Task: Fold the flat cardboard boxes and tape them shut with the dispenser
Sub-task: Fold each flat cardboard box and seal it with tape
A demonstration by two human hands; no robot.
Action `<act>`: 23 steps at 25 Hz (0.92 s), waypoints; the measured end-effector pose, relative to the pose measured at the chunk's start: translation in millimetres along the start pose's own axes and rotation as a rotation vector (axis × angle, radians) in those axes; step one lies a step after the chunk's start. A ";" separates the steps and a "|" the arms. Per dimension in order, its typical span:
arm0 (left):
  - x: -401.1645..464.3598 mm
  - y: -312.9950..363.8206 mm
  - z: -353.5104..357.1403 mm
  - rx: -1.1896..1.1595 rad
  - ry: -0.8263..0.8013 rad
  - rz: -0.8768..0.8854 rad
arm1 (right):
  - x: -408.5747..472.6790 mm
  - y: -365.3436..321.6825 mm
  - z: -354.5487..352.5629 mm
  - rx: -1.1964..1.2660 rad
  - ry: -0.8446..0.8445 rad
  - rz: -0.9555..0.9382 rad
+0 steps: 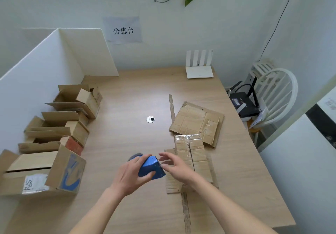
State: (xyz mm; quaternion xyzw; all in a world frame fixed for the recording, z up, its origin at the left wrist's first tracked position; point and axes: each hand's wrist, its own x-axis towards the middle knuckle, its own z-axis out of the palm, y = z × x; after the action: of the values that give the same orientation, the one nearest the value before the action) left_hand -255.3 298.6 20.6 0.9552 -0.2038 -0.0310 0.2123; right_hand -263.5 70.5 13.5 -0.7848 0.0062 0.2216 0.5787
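We hold the blue tape dispenser (pixel 151 168) in our left hand (pixel 131 173), fingers curled round it, low over the desk (pixel 127 97). Right hand (pixel 174 166) hovers open beside its toothed edge. Flat boxes (pixel 197 123) lie right. Best find the tape end first, pulling gently.

The carrying surface is a light wood-grain table (pixel 131 95) with a round cable grommet (pixel 150 119) near its centre. Along the left edge stands a row of folded cardboard boxes (pixel 60 132) with open top flaps, backed by a white partition panel (pixel 36 81); a white router (pixel 199 71) with four upright antennas sits at the far edge. On the right half lie flat cardboard boxes (pixel 197 123), the nearer flat piece (pixel 190 159) bearing clear tape, and a narrow cardboard strip (pixel 171 107) lies just left of them.
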 end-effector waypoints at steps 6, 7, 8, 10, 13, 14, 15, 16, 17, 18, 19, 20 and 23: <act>10.4 16.7 -34.8 0.040 -0.035 -0.041 | -2.1 -31.2 -6.1 0.000 0.227 -0.046; 14.9 24.3 -34.2 0.055 -0.047 -0.044 | -6.8 -29.3 -9.4 -0.003 0.236 -0.024; 19.9 34.9 -31.5 0.075 -0.058 -0.034 | -11.4 -25.3 -13.9 -0.003 0.235 0.012; 27.1 59.5 -21.2 0.088 -0.104 0.016 | -24.3 -12.2 -30.3 -0.013 0.228 0.102; 29.6 67.2 -8.5 0.079 -0.212 0.012 | -60.4 22.4 -78.7 -0.006 0.411 0.262; 28.2 61.3 -5.0 0.111 -0.248 0.005 | -74.0 38.1 -97.7 0.016 0.482 0.316; 27.6 55.5 -3.4 0.150 -0.276 0.003 | -86.8 51.1 -113.3 0.026 0.509 0.356; 27.9 52.0 -2.6 0.181 -0.292 0.000 | -95.9 60.9 -122.0 0.023 0.502 0.380; 28.8 51.0 -0.7 0.193 -0.295 0.004 | -100.0 67.8 -125.2 0.003 0.497 0.393; 30.6 53.7 1.1 0.200 -0.296 0.016 | -101.8 72.4 -125.7 -0.007 0.511 0.405; 32.1 56.5 3.8 0.210 -0.302 0.031 | -101.3 76.3 -123.4 -0.017 0.531 0.419; 33.0 58.7 6.4 0.224 -0.314 0.043 | -99.7 80.0 -120.6 -0.019 0.540 0.424; 32.3 54.9 17.2 0.224 -0.343 0.035 | -97.8 89.9 -117.1 0.011 0.525 0.444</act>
State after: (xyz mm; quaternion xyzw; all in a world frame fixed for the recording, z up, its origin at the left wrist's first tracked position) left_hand -248.9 233.5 28.8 0.9499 -0.2556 -0.1665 0.0674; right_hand -335.7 -89.9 -6.0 -0.7916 0.3268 0.1326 0.4990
